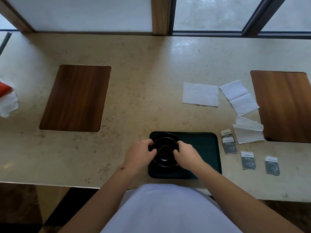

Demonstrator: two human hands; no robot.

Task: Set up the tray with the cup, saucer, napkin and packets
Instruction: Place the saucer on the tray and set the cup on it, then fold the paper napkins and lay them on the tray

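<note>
Showing an early stage of tray setting, seen from the head camera. At far left, a red-and-white bundle (7, 98) lies at the edge of the desk (134, 81), then a wooden inset panel (75, 98). At centre, the left hand (139, 154) and the right hand (186, 155) curl their fingers round opposite sides of a black cup (165, 152), which stands over a black saucer (164, 136) on the left half of the dark tray (202, 145); whether the cup is already resting on the saucer cannot be told. The right half of the tray is bare. Right of the tray, on the desk, lie four dark packets (248, 160), two of them overlapping just beside the tray rim, and three white napkins (200, 95), one flat, one unfolded, one crumpled. A second wooden panel (284, 106) closes the view at right. Judged from this layout, cup and saucer are nearly placed; a napkin and the packets are not yet on the tray.
</note>
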